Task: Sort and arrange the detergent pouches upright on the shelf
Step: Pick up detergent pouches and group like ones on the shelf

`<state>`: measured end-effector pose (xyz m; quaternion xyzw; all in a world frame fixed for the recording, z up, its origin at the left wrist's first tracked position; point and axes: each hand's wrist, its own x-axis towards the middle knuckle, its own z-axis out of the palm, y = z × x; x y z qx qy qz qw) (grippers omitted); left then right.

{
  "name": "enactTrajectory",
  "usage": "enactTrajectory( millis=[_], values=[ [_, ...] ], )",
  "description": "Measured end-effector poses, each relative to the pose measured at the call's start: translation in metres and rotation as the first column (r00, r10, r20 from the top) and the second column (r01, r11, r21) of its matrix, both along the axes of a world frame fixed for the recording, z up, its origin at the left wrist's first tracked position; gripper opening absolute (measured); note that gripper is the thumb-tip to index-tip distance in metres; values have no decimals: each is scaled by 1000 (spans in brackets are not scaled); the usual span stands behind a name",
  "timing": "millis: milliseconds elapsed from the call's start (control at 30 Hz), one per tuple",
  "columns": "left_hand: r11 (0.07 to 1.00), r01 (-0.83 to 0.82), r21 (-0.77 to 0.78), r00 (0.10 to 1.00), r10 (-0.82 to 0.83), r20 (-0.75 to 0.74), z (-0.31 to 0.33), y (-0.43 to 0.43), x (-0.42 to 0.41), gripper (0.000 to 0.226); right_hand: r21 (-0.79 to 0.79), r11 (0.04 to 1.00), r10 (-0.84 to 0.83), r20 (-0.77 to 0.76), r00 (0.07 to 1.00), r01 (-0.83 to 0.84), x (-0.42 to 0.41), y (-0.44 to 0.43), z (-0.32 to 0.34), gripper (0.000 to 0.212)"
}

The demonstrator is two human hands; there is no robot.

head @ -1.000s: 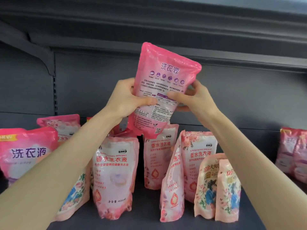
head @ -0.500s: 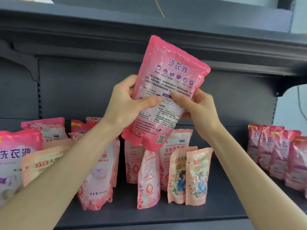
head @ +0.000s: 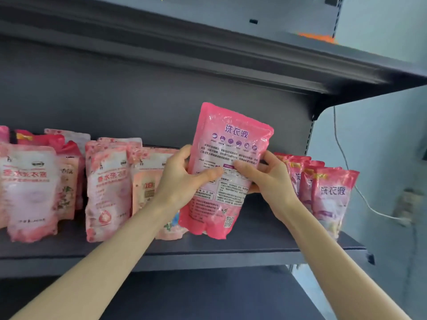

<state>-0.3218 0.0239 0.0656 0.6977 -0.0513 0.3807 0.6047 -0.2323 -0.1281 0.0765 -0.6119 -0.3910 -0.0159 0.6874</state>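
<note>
Step in hand: placing. Both hands hold one bright pink plastic detergent pouch [head: 227, 172] low over the dark grey metal shelf [head: 254, 245]. It sits in the gap btwn the pale pink-and-white pouches [head: 106, 192] on the left and the row of matching bright pink pouches [head: 332, 192] at the right end.

Left hand [head: 182, 179] grips its left edge, right hand [head: 270, 179] its right edge. The fingers [head: 265, 158] of each are clamped on the pouch, thumbs across the printed face, the rest curled behind. The pouch leans top-right, small-print back label toward the camera (the row at right shows its big-lettered front). Can't tell whether its bottom edge touches the board.

Next move, as I judge it: it belongs w/ the matching row. So turn it front-out, set the base flat just beside the nearest one, and let go once it stands w/o leaning. It's a soft bag and prob. slumps if the base isn't spread.
</note>
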Motion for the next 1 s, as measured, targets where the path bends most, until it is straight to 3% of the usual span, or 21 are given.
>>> enactTrajectory(
  millis=[367, 800, 1000],
  values=[
    [999, 26, -39, 977, -34, -212, -56, -58, 105, 43, -104, 993, -70, -126, 990, 57, 105, -58, -52, 34],
    [997, -63, -51, 984, 53, -171, -97, -27, 222, 40, -103, 990, -109, -74, 991, 101, 232, -6, -83, 31],
    [997, 15, -71, 949, -37, -312, -116, -17, 239, 37, -89, 991, -111, -97, 989, 103, 265, 6, -98, 34]
  ],
)
